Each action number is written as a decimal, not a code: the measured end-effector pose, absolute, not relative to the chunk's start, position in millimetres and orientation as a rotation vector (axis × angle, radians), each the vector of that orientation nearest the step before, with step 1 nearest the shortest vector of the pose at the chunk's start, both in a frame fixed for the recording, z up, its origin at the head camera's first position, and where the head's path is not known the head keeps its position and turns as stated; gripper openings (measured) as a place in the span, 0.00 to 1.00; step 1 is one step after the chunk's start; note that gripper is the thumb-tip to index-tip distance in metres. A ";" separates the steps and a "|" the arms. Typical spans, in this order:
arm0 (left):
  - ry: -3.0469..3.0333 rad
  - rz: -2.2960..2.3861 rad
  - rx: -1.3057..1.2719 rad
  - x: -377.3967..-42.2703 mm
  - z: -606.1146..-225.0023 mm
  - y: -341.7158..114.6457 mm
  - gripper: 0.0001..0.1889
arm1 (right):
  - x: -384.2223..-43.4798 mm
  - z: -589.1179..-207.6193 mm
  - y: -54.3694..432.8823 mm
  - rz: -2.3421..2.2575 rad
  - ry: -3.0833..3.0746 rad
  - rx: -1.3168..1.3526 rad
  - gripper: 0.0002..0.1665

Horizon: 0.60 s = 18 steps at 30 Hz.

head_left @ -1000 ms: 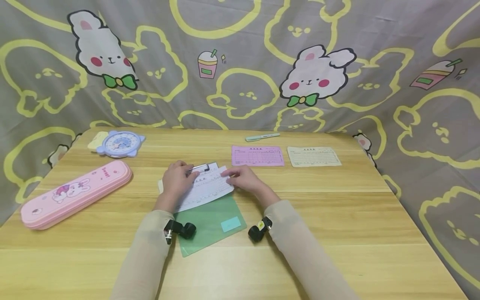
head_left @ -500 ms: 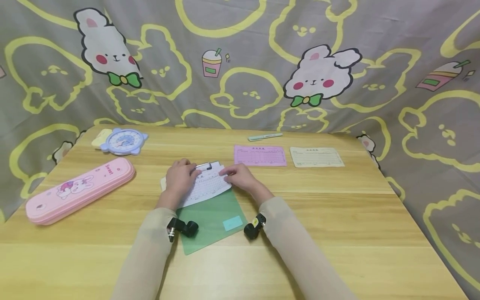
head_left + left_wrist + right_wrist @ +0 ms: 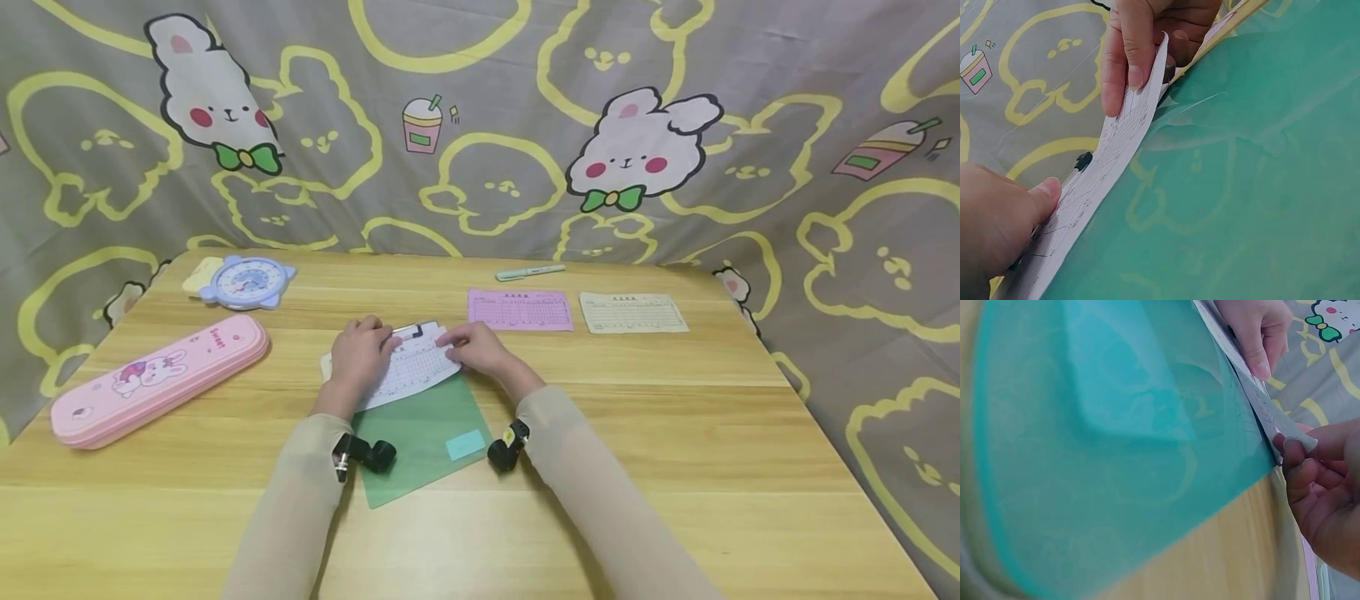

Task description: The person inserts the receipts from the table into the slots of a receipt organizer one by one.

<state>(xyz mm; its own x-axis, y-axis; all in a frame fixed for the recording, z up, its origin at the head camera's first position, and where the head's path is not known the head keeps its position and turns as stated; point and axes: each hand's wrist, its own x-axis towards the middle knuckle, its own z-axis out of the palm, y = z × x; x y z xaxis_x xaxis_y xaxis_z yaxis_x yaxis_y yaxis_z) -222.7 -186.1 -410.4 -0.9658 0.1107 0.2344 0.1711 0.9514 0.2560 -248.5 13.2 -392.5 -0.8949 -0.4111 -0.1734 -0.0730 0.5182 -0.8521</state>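
A translucent green clipboard with a pale blue label lies tilted in front of the person. A white printed form sheet covers its upper part, just below the dark-ended metal clip. My left hand grips the clipboard's top left, its thumb lying at the clip and the sheet's top; its other fingers are mostly hidden. Between thumb and fingers, my right hand pinches the sheet's right edge. That edge curls up off the board, as the sheet shows in the left wrist view.
Behind the right hand lie a purple form, a cream form and a light green pen. To the left are a pink pencil case and a blue toy clock. A patterned curtain backs the table.
The sheet and my right hand have shifted slightly up toward the clip, baring more of the green board below. My left hand stays at the clip. The head view has shifted a little.
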 end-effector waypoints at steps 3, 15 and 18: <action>-2.878 -0.402 -0.222 -223.2 -411.3 -186.1 0.18 | -250.6 -392.5 13.2 -1.324 2.411 -0.410 0.14; -2.899 -0.396 -0.205 -221.8 -408.5 -185.2 0.19 | -260.9 -395.3 7.6 -1.330 2.431 -0.415 0.14; -2.898 -0.396 -0.206 -221.5 -407.7 -185.8 0.19 | -263.2 -396.0 5.6 -1.321 2.442 -0.417 0.14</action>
